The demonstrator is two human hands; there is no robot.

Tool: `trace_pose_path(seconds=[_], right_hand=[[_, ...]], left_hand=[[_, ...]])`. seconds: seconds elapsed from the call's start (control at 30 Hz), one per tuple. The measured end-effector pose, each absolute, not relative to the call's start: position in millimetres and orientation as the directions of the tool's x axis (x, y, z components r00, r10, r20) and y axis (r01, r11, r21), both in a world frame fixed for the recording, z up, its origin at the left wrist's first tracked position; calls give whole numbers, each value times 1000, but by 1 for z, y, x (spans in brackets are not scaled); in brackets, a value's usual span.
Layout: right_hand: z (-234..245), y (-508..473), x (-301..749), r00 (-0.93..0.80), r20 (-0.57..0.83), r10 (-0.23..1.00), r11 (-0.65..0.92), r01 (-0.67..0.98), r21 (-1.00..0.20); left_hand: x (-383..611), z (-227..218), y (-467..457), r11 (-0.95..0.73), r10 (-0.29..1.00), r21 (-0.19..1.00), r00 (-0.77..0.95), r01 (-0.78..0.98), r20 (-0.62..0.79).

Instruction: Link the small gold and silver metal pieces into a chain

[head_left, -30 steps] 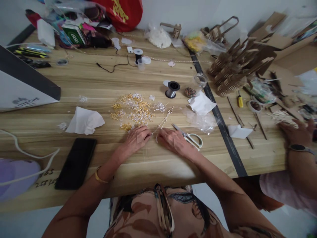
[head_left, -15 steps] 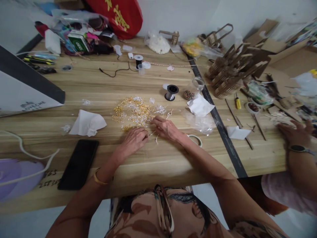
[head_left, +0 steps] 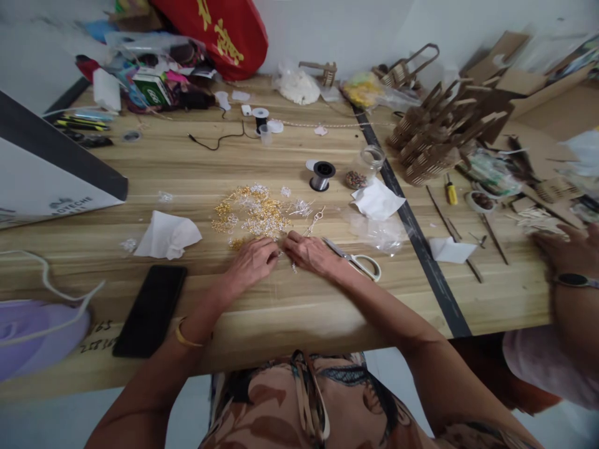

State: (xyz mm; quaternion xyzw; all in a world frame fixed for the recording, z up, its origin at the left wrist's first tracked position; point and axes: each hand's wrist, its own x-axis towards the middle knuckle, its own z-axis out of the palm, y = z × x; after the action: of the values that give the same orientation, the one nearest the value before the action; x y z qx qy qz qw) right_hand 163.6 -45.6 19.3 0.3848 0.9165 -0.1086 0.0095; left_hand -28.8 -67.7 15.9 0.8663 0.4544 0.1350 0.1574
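Observation:
My left hand (head_left: 253, 262) and my right hand (head_left: 309, 251) rest close together on the wooden table (head_left: 281, 299), fingertips pinched round a thin beaded wire piece (head_left: 314, 221) that runs up and to the right. Just beyond my fingers lies a heap of small gold and silver beads (head_left: 253, 215). White-handled scissors (head_left: 358, 260) lie beside my right wrist. A spool of silver wire (head_left: 322, 176) stands further back.
A black phone (head_left: 150, 310) and crumpled white tissue (head_left: 167, 236) lie to my left, with a white box (head_left: 42, 181) and lilac bag (head_left: 32, 330). Another person's hand with a watch (head_left: 568, 262) works at the right among wooden model parts (head_left: 440, 134). Clutter lines the far edge.
My right hand reached up to the bead heap, then drew back beside my left hand, uncovering the scissors. The camera view shifted slightly.

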Motion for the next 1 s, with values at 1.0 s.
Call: trace_pose_path(seconds=[1.0], right_hand=[[16,-46,176,-704,-15,710,671,683,-289]], left_hand=[[-35,10,-81,-439,879,430,476,789,22]])
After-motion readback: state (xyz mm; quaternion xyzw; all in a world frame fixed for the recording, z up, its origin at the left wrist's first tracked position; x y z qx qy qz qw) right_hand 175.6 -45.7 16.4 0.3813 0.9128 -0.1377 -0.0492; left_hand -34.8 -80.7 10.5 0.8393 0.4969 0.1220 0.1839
